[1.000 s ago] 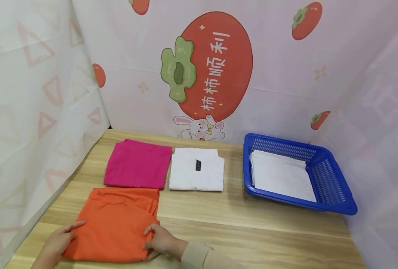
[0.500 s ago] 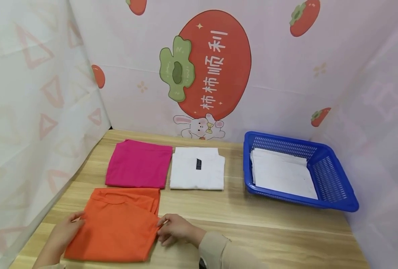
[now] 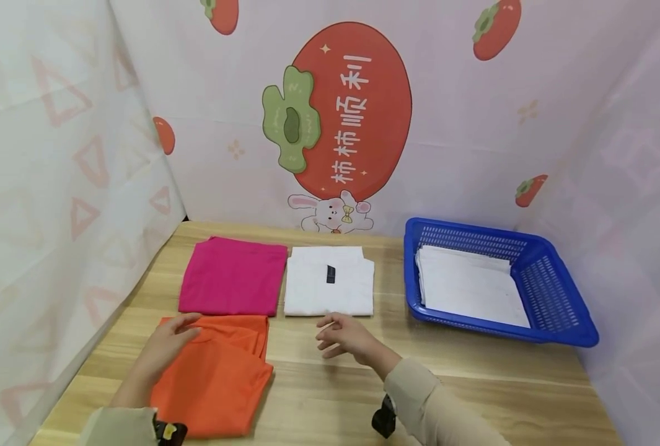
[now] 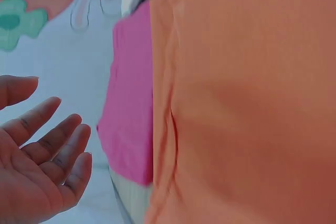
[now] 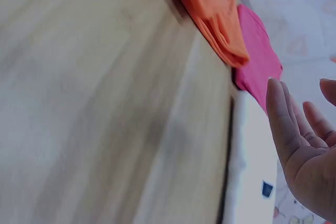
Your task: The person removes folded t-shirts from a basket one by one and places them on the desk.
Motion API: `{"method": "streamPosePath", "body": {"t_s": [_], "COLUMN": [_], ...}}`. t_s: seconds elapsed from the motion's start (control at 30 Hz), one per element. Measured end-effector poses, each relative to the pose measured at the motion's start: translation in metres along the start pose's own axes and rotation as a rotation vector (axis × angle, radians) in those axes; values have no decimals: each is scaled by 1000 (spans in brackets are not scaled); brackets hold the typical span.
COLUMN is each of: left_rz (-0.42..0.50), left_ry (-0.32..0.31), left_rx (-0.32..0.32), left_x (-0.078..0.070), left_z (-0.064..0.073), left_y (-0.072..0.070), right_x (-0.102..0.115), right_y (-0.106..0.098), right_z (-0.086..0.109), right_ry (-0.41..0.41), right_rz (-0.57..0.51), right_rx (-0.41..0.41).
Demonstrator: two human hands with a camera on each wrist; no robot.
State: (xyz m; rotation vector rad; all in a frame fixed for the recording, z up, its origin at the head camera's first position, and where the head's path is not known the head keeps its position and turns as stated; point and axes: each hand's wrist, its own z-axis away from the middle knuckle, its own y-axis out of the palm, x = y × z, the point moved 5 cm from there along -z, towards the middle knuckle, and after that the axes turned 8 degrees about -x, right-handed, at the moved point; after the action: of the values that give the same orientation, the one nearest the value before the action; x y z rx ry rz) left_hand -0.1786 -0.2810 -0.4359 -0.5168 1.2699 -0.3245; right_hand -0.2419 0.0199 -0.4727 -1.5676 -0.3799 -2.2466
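Note:
A folded orange shirt [image 3: 212, 384] lies at the front left of the table, its right edge slanting and its upper layers a little uneven. Over its upper left part hovers my left hand [image 3: 165, 347], fingers loosely bent and holding nothing; the left wrist view shows this hand [image 4: 44, 161] apart from the cloth. My right hand [image 3: 349, 337] is in the air right of the orange shirt, just in front of a folded white shirt [image 3: 330, 291] with a dark label. Nothing is between its fingers [image 5: 281, 114]. Behind the orange shirt lies a folded magenta shirt [image 3: 232, 279].
A blue plastic basket [image 3: 572, 310] stands at the back right, with folded white cloth [image 3: 471, 288] inside. Printed sheets [image 3: 452, 179] hang behind and on both sides of the wooden table [image 3: 447, 390].
Both hands have let go of the orange shirt's sides and lifted. My left hand has moved forward over the shirt; the right has gone forward and right, towards the white shirt.

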Motion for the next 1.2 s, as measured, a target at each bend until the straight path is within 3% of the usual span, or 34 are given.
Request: {"method": "streamPosePath", "body": {"t_s": [0.27,0.47,0.73,1.2], "left_rz": [95,146,134,151], "left_ry": [41,102,185,292], "left_rx": [68,112,167,401], "left_x": [-33,-66,-102,-167], "left_z": [-20,-37,-44,-49], "left_y": [55,97,137,215], "right_x": [19,20,20,22], "right_y": [-48,-91,-139,-206], "right_z": [13,26,44,74], "right_ry": [-41,-61,-112,-133], "right_rz": [22,32,84,133], "right_rx": [-85,-147,-231,-411]}}
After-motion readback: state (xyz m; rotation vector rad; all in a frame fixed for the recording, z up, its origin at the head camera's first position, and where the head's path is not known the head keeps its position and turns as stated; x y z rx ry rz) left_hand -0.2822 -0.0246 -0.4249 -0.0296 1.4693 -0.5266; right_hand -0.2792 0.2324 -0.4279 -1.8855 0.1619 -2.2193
